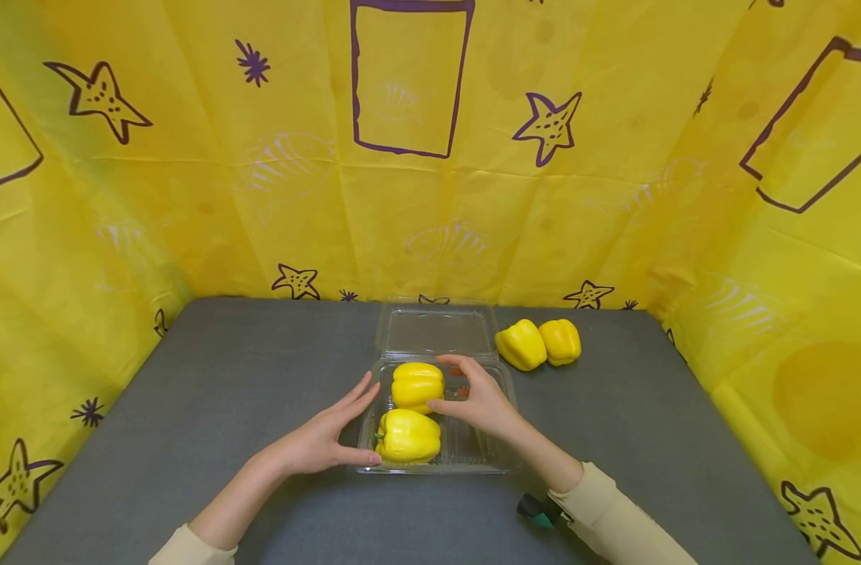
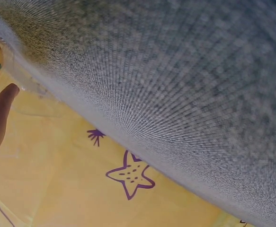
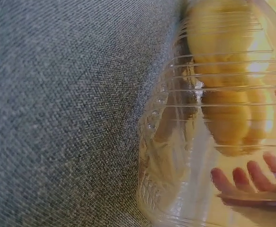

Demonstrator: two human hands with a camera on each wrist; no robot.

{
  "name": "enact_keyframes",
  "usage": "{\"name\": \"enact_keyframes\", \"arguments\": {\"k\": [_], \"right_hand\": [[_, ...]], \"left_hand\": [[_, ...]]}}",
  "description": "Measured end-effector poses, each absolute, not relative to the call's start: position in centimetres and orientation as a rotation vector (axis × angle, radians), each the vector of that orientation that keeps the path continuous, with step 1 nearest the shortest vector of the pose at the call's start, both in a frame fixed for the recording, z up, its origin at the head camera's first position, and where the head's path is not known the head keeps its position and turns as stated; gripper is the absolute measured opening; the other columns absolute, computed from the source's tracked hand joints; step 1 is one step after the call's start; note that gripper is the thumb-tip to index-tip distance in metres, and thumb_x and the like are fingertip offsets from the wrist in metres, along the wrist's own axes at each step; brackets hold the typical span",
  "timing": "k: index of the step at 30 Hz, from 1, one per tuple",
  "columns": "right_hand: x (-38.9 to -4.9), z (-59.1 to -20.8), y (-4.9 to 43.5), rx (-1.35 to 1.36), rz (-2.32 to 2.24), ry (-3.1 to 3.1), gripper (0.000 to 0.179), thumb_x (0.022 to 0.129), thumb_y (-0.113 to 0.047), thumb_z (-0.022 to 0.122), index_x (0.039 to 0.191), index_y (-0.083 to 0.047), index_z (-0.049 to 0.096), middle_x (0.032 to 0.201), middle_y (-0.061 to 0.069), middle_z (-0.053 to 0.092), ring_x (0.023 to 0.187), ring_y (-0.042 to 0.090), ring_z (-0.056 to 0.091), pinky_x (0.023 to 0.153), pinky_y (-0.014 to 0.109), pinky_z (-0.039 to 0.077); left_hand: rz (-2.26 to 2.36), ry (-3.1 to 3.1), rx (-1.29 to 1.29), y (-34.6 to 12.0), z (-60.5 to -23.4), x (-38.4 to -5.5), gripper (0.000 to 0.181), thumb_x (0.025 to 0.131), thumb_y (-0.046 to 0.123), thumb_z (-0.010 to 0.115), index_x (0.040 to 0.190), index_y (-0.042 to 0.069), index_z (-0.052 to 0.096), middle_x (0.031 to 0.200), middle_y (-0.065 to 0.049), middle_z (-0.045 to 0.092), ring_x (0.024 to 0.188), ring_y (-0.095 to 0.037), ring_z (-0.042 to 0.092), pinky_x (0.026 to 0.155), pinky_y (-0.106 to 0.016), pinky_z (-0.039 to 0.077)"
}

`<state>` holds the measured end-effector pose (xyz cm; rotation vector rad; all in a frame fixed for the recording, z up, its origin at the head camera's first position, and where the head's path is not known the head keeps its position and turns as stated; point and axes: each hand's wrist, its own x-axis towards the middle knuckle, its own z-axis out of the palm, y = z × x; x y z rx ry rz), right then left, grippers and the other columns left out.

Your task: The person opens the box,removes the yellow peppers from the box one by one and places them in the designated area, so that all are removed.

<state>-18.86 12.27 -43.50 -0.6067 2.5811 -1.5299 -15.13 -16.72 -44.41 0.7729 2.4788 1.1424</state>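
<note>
Two yellow bell peppers sit one behind the other in the left half of a clear plastic clamshell container (image 1: 472, 464). The rear pepper (image 1: 417, 384) is just beside my right hand (image 1: 481, 399), whose thumb tip meets its right side while the fingers reach over the container, spread and slightly bent. Through the clear wall in the right wrist view, those fingertips (image 3: 241, 178) show apart from the pepper (image 3: 227, 118). Along the container's left side, my left hand (image 1: 317, 439) has its fingers extended, with the thumb at the front left corner by the front pepper (image 1: 409, 436).
The container's lid (image 1: 440, 329) lies folded back behind it. To the right of the lid, two more yellow peppers (image 1: 522, 345) lie side by side on the grey table (image 1: 260, 353). Yellow patterned cloth (image 1: 296, 204) hangs around the table's back and sides.
</note>
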Motion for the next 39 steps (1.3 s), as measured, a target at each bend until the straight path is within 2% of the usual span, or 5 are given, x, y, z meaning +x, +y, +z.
{"name": "enact_keyframes", "arguments": {"k": [14,22,39], "right_hand": [[-19.4,-44.1,11.5,-0.702,-1.414,2.663,0.068,0.076,-0.027,0.085,0.134,-0.009,0.053,0.13,0.007,0.054,0.111,0.023,0.054,0.087,0.043,0.053],[-19.6,-44.3,11.2,-0.754,-1.382,2.672,0.069,0.076,-0.024,0.085,0.134,-0.006,0.052,0.128,0.008,0.054,0.108,0.022,0.056,0.083,0.036,0.054],[-19.7,-44.6,10.8,-0.731,-1.405,2.66,0.068,0.076,-0.02,0.085,0.133,-0.003,0.052,0.121,0.011,0.053,0.103,0.023,0.058,0.081,0.03,0.055]], "left_hand": [[1.141,2.476,0.771,-16.8,-44.5,-15.2,0.103,0.081,0.046,0.077,0.157,0.009,0.018,0.164,-0.006,-0.002,0.146,-0.037,0.012,0.109,-0.061,0.025],[1.14,2.474,0.765,-16.8,-44.4,-15.2,0.103,0.081,0.046,0.077,0.157,0.01,0.019,0.164,-0.006,-0.001,0.146,-0.036,0.013,0.109,-0.061,0.024],[1.15,2.452,0.742,-16.7,-44.3,-15.1,0.102,0.081,0.045,0.077,0.157,0.01,0.018,0.164,-0.005,-0.002,0.146,-0.036,0.011,0.109,-0.061,0.023]]}}
